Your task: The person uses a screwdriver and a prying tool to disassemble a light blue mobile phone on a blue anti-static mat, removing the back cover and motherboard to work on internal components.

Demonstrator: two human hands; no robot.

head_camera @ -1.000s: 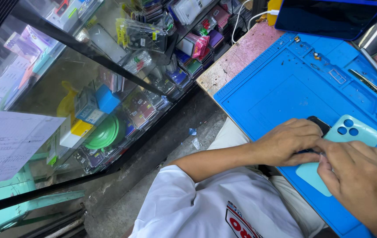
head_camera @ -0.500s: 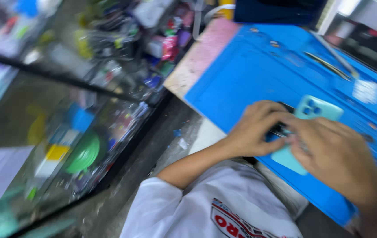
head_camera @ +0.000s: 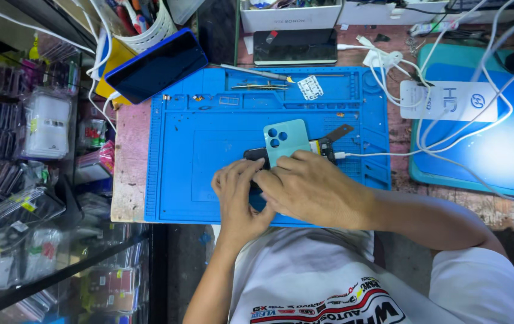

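Observation:
A light teal phone back cover (head_camera: 287, 139) with three camera holes lies over a dark phone body (head_camera: 256, 155) on the blue work mat (head_camera: 209, 138). My left hand (head_camera: 239, 201) grips the dark phone body at its near end. My right hand (head_camera: 314, 189) presses down on the teal cover, fingers bent over its lower part. A white cable (head_camera: 383, 153) runs from the phone's right side towards the right. Much of the phone is hidden under both hands.
Tweezers and a thin tool (head_camera: 260, 81) lie at the mat's far edge beside a small white parts card (head_camera: 310, 87). A dark blue phone (head_camera: 156, 65) leans at the far left, a black phone (head_camera: 295, 47) beyond the mat. White cables cross a second blue mat (head_camera: 509, 150) on the right. A glass display case (head_camera: 35, 180) stands left.
The view has swung from the glass case on the left to straight over the mat. Both hands have stayed on the phone and teal cover.

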